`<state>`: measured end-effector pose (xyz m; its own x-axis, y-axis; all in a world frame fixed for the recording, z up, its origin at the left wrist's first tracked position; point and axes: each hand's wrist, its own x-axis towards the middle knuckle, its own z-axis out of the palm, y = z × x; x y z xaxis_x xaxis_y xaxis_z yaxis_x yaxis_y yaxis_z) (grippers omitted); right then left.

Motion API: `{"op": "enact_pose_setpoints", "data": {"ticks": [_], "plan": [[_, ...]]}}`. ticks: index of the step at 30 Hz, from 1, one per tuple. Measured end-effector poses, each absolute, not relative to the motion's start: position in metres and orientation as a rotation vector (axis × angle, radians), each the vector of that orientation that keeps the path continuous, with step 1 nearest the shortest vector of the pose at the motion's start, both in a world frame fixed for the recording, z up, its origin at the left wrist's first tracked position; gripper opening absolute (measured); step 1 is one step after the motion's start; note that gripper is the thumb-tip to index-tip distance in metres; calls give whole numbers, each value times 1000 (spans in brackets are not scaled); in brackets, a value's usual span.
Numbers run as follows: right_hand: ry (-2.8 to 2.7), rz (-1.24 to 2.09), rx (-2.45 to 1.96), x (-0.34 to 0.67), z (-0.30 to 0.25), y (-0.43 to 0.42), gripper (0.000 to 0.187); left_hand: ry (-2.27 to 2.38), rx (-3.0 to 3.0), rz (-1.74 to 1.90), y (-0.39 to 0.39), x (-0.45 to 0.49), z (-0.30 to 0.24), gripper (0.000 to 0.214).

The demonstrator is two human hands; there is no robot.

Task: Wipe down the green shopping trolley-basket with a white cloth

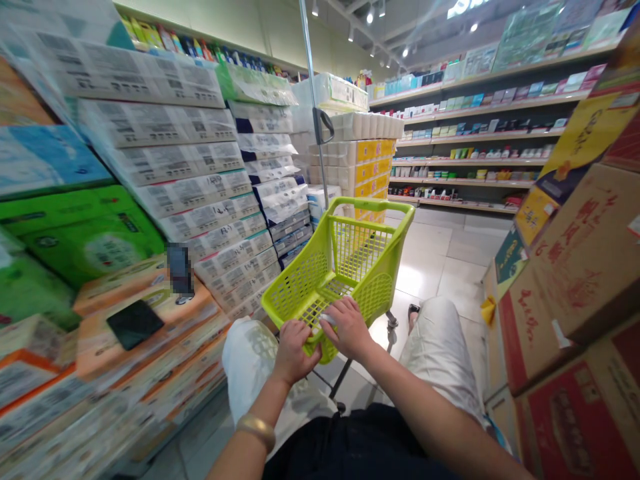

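Note:
A lime-green plastic shopping cart (380, 230) stands in the aisle right in front of me, its basket empty. My left hand (294, 350) is closed around the cart's near rim, a gold bangle on its wrist. My right hand (347, 328) lies beside it on the same rim, fingers curled over the edge and over something small and white. A metal pole (314, 113) with a handle rises behind the cart.
Stacked tissue and toilet-paper packs (195, 193) wall the left side, with a dark phone-like slab (135, 323) lying on one pack. Cardboard cartons (575, 280) pile up on the right. Stocked shelves (480, 133) line the far wall beyond a tiled floor (440, 253).

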<state>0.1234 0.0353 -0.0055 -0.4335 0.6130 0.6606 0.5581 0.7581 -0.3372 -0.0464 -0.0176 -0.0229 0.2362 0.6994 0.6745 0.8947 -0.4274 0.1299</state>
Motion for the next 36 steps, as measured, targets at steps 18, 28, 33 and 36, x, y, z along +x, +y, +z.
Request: {"op": "enact_pose_setpoints", "data": {"ticks": [18, 28, 33, 36], "plan": [[-2174, -87, -971, 95, -4, 24, 13, -1351, -2375, -827, -13, -92, -10, 15], [-2060, -176, -1036, 130, -4, 48, 13, -1442, -2421, -793, -9, -113, -11, 6], [-1953, -226, -1100, 155, -2, 58, 12, -1495, -2250, -744, -12, -118, -18, 24], [-1921, -216, -1138, 143, -4, 52, 11, -1548, -2082, -787, -16, -92, -15, 47]]}}
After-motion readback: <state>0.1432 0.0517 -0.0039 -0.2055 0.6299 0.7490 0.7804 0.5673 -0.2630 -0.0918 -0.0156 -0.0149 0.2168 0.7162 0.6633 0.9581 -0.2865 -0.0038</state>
